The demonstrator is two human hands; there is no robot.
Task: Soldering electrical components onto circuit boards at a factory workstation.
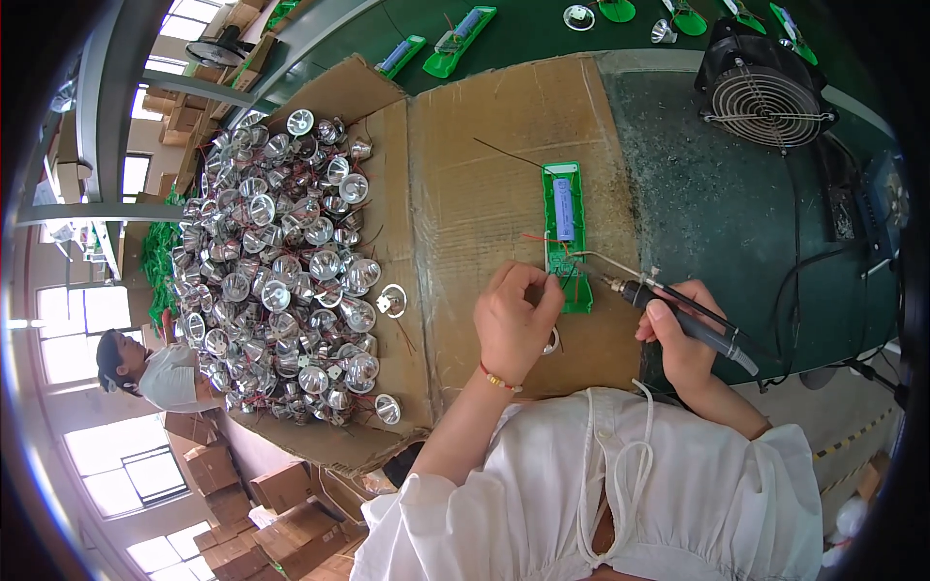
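Note:
My right hand (683, 334) grips a soldering iron (693, 324) with a thin bent guide tube (620, 263). Its tip points at a small circuit board (565, 263) in a green plastic casing (584, 213). A blue-purple cylindrical battery (564, 208) lies in the casing above the board, and thin wires stick out from it. At the board's left side my left hand (518, 315) pinches, thumb and finger closed; what they hold is hidden. Part of a round, pale-rimmed reflector (552, 342) shows beside that hand, mostly covered by it.
A large heap of silvery lamp reflectors (276, 261) with red wires fills a cardboard box at left. One reflector (391, 301) lies apart on the cardboard sheet (484, 213). A fan (770, 107) stands at the far right; further green casings (460, 42) lie beyond. Another person (155, 373) sits at left.

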